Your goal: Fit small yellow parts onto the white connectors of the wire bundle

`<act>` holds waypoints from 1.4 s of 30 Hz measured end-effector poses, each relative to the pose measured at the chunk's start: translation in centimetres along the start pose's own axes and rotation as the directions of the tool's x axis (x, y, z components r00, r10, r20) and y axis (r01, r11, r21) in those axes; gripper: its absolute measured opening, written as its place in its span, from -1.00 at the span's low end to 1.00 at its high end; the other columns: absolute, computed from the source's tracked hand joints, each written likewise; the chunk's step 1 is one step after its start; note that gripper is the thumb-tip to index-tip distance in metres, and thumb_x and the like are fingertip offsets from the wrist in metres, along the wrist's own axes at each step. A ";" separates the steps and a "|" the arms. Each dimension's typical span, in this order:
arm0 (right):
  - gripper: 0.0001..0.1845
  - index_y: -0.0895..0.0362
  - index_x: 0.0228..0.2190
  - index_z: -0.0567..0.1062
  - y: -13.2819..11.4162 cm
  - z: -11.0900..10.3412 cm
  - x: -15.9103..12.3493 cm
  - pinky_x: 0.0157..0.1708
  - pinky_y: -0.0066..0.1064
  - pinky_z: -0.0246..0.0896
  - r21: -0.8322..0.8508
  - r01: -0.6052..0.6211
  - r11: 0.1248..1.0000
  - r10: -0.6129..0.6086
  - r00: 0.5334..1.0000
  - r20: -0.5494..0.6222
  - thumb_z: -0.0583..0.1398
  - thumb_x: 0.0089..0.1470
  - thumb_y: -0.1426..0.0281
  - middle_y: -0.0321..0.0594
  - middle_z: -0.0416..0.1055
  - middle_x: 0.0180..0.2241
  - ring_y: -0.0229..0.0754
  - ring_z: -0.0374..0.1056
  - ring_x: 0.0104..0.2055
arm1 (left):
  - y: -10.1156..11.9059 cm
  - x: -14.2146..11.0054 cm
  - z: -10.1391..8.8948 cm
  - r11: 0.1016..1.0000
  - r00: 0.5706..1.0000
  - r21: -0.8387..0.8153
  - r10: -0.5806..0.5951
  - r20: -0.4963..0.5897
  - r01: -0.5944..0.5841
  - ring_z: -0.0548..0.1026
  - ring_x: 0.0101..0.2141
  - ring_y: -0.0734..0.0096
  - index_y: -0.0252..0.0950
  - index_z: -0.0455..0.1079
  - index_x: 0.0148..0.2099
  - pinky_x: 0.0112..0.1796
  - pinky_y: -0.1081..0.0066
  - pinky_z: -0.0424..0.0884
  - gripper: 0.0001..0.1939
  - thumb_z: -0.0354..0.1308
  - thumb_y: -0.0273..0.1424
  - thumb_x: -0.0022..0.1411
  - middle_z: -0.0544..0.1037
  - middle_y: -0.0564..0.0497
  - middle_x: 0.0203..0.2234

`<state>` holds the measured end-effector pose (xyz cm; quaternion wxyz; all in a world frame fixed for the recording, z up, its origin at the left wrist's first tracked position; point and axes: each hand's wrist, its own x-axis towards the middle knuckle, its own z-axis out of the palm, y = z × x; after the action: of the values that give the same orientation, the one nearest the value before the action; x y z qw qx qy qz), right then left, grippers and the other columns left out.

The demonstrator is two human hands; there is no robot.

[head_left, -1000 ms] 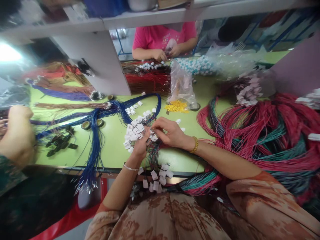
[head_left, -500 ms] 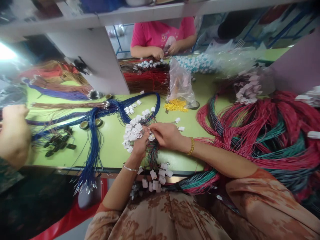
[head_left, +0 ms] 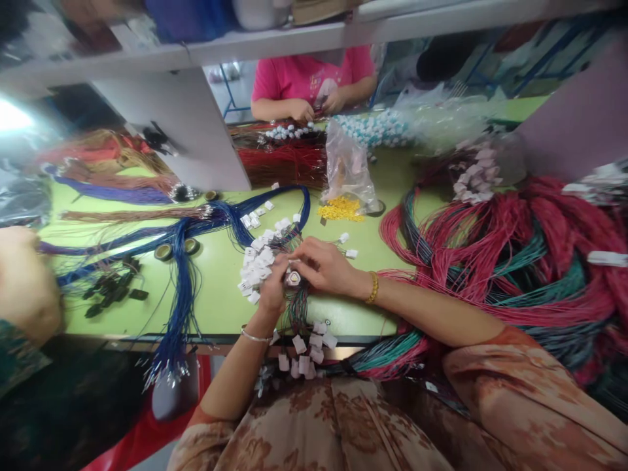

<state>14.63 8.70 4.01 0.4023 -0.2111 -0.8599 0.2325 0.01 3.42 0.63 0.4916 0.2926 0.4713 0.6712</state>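
Note:
My left hand (head_left: 273, 286) is closed around a white plastic connector (head_left: 293, 279) on thin wires, with a bit of yellow showing on its face. Against it my right hand (head_left: 326, 265) pinches, thumb and forefinger together; what lies between those fingertips is too small to make out. A pile of white connectors (head_left: 256, 261) lies just left of my left hand. Below both hands a bundle of thin dark wires (head_left: 297, 306) runs over the table edge. More white connectors (head_left: 305, 353) hang at its end, near my lap.
Yellow small parts (head_left: 341, 209) lie beside a clear plastic bag (head_left: 349, 163). Blue wires (head_left: 180, 288), tape rolls (head_left: 163, 251) and black connectors (head_left: 112, 284) are to the left. Red and green wire bundles (head_left: 490, 261) fill the right. Across the table sits a person in pink (head_left: 314, 82); another person's arm (head_left: 24, 281) is at left.
My fingers have shifted slightly on the connector, whose face now shows between my hands. The whole view has tilted a little. The arm at left has moved lower.

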 end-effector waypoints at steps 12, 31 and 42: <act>-0.86 0.11 -0.20 0.59 0.0 -3.7 -1.2 -0.26 -0.52 0.31 0.419 -0.233 0.878 -0.270 0.482 0.834 0.24 0.23 0.36 -0.25 0.61 -0.26 -0.30 0.48 -0.27 | 2.4 -1.4 -1.1 0.910 0.766 0.364 -0.376 0.522 0.198 0.40 -0.58 0.43 -0.30 0.58 -0.20 -0.56 0.45 0.29 -0.71 0.47 -0.47 -0.03 0.62 -0.11 -0.43; -0.83 0.22 -0.38 0.57 15.7 -10.0 -2.8 -0.21 -0.37 0.26 -0.498 -0.679 0.539 0.746 0.660 -0.092 0.18 0.12 0.44 -0.04 0.59 -0.34 -0.08 0.45 -0.28 | 1.0 -1.4 -0.6 0.878 0.878 0.478 -0.200 0.435 -0.037 0.55 -0.39 0.29 -0.25 0.43 -0.08 -0.38 0.34 0.44 -0.63 0.31 -0.16 0.14 0.63 -0.13 -0.30; -0.79 0.21 -0.27 0.51 16.3 -9.4 -3.9 -0.38 -0.48 0.28 -0.284 -0.713 0.641 0.742 0.670 -0.010 0.14 0.02 0.54 -0.20 0.56 -0.41 -0.24 0.44 -0.46 | 1.4 -1.1 -0.6 0.898 0.875 0.438 -0.172 0.453 -0.050 0.51 -0.37 0.37 -0.27 0.35 -0.16 -0.39 0.42 0.38 -0.62 0.30 -0.09 0.18 0.61 -0.06 -0.33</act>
<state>27.21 21.75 -2.27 0.1957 -0.5780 -0.7452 0.2690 -0.68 2.11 1.72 0.5362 0.5368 0.4817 0.4384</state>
